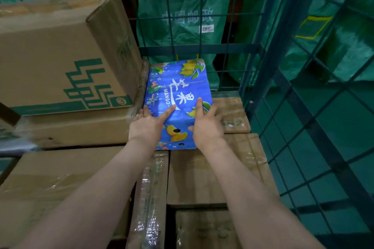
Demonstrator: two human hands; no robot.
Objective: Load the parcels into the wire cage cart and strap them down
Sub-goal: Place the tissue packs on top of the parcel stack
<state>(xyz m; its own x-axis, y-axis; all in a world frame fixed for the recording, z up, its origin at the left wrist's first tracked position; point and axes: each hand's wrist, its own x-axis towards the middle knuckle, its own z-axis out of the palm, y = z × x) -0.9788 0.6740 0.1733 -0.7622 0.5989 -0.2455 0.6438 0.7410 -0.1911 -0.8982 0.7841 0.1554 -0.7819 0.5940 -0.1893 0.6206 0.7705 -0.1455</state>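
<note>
While looking down into wire cage cart [222,49], noted both hands on near end of blue mango box [178,87]. At near left corner, left hand [148,127], fingers straight and spread, index finger laid along printed top, curled round nothing. At near right corner, right hand [206,125], index finger straight on top, thumb against near face, remaining fingers blurred over right edge; reads as flat contact rather than a grip. Box flat, long side running away from hands, far end near back mesh, resting on taped brown cartons [202,174], same layer under both forearms. Just left of left hand, hard by box: flat brown carton [77,127], and stacked on it a tall carton with green emblem [60,56], top well above hand level. Just right of right hand, small low carton [234,113] beside box, close to side mesh. Beyond fingertips, past back mesh, green sacks [182,22] with pale lettering. Right of right forearm, outside mesh, green floor [334,127].
</note>
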